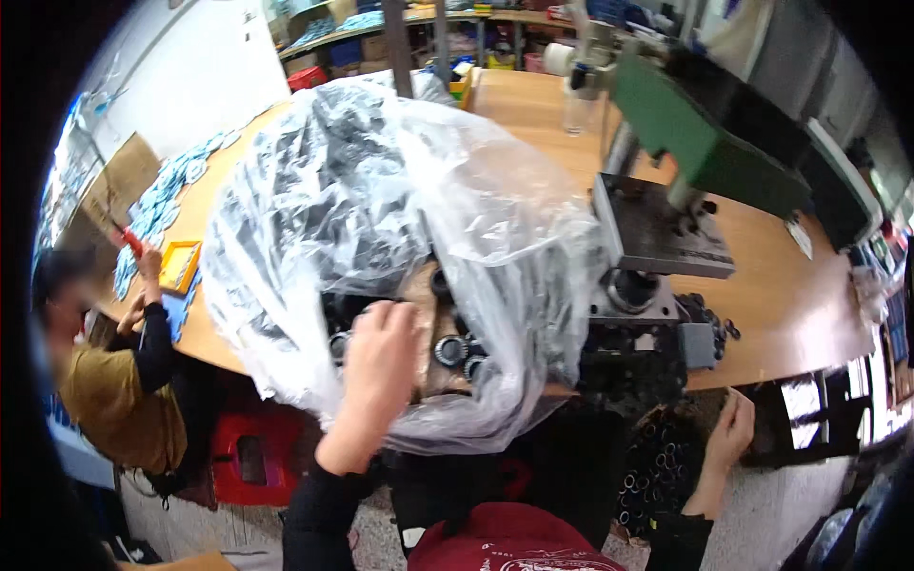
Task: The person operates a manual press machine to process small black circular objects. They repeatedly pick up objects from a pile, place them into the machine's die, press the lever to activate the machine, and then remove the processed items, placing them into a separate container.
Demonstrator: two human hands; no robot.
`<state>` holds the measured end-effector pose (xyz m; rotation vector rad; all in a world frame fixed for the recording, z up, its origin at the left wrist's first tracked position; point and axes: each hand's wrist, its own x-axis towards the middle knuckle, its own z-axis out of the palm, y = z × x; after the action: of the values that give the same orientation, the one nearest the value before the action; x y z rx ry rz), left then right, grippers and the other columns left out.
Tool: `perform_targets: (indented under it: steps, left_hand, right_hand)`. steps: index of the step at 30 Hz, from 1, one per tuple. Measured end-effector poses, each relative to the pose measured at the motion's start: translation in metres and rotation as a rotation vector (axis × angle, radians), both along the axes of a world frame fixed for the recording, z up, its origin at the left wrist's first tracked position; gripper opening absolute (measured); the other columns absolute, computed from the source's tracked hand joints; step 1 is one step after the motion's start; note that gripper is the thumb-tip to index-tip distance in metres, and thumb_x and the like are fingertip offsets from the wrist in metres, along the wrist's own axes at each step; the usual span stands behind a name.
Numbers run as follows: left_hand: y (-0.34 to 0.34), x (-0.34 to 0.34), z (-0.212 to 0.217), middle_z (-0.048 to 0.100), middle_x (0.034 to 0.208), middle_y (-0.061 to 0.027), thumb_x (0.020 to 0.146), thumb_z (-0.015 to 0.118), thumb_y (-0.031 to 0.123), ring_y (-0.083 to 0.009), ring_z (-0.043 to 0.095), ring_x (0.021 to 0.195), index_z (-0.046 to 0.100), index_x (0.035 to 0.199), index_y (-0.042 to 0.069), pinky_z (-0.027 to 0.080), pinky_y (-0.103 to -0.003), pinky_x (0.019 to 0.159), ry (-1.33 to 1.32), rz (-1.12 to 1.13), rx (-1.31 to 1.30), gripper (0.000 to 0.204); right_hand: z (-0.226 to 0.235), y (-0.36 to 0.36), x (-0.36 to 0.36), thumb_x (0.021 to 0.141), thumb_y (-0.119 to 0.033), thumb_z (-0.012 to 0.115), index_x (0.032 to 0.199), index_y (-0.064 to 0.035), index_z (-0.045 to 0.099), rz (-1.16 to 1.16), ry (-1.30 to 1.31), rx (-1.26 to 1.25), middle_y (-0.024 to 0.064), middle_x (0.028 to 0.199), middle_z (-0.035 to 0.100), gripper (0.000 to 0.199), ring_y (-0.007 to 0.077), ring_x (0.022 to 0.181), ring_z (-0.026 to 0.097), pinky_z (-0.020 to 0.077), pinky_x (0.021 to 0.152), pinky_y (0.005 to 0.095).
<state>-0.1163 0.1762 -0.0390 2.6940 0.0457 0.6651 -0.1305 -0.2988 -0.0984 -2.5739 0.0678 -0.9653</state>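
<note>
A large clear plastic bag (324,190) spreads over the table in front of me, its mouth open toward me. Inside the opening, black ring-shaped parts with ridged rims (450,350) lie beside brown cardboard (419,328). My left hand (376,366) is over this opening, its fingers bent and close together; whatever they grip is hidden. Off to the right, my right hand (731,428) hangs beyond the table's front edge with curled fingers, and I cannot make out anything in it. Many black rings (657,471) fill a container below, left of that hand.
A green press (714,133) with a metal block (657,228) stands right of the bag. Small black rings (705,319) lie beside its base. At the left, a co-worker (124,381) sits near a yellow tray (179,266). A red stool (252,462) stands under the table edge.
</note>
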Motion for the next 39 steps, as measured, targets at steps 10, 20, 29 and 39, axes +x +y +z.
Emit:
perform_targets:
  steps: [10, 20, 29, 39]
  left_hand:
    - [0.057, 0.019, -0.035, 0.055, 0.116, -0.0162, 0.074, 0.077, 0.016, -0.036, 0.056, 0.102, 0.059, 0.122, 0.012, 0.044, -0.045, 0.089, 0.361, 0.149, 0.192, 0.051]
    - [-0.042, -0.006, 0.019, 0.063, 0.096, -0.0133, 0.078, 0.071, 0.002, -0.0283, 0.063, 0.09, 0.067, 0.096, 0.001, 0.048, -0.035, 0.08, -0.025, -0.203, -0.286, 0.018]
    - [-0.093, 0.009, 0.014, 0.066, 0.092, -0.0108, 0.079, 0.073, 0.005, -0.0254, 0.065, 0.083, 0.068, 0.092, 0.002, 0.05, -0.031, 0.074, -0.068, -0.294, -0.416, 0.015]
    - [0.034, 0.001, -0.035, 0.057, 0.115, -0.0146, 0.079, 0.072, 0.015, -0.0358, 0.054, 0.106, 0.058, 0.121, 0.009, 0.044, -0.044, 0.089, 0.1, 0.248, 0.139, 0.045]
  right_hand:
    - [-0.006, 0.02, 0.038, 0.096, -0.027, 0.056, 0.137, -0.0059, 0.047, 0.051, 0.35, 0.017, 0.0158, 0.139, 0.046, 0.047, 0.033, 0.126, 0.048, 0.0421, 0.101, 0.0427]
    - [-0.043, 0.02, 0.091, 0.101, -0.052, 0.03, 0.15, -0.0105, 0.03, 0.013, 0.534, -0.284, 0.0125, 0.156, 0.027, 0.064, 0.0266, 0.146, 0.021, 0.0192, 0.118, 0.0418]
    - [-0.039, 0.017, 0.092, 0.102, -0.046, 0.036, 0.144, -0.0085, 0.041, 0.02, 0.45, -0.271, 0.0122, 0.15, 0.038, 0.056, 0.0281, 0.14, 0.033, 0.0226, 0.115, 0.0427]
    - [-0.03, 0.013, 0.087, 0.101, -0.044, 0.041, 0.139, -0.0095, 0.048, 0.06, 0.375, -0.112, 0.013, 0.145, 0.045, 0.052, 0.0297, 0.135, 0.04, 0.0251, 0.114, 0.0449]
